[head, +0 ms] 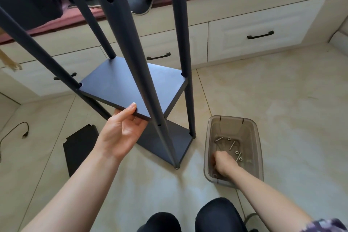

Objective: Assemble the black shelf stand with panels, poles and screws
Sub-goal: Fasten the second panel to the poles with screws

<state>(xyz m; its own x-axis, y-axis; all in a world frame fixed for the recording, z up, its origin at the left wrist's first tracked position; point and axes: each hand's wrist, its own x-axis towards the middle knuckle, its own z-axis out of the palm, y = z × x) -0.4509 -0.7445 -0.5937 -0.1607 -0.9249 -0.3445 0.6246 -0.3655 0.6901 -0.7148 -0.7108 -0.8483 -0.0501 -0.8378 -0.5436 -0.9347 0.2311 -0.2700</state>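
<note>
While a loose black panel lies flat on the tiled floor at the lower left of the frame, the left hand grasps the near edge of the middle shelf panel, thumb on top and fingers below. This panel sits between four dark poles of the shelf stand, above the bottom panel. At the lower right, the right hand reaches into a translucent plastic bin beside the stand. Its fingers are curled down among the screws and nuts; whether it holds one, I cannot tell.
</note>
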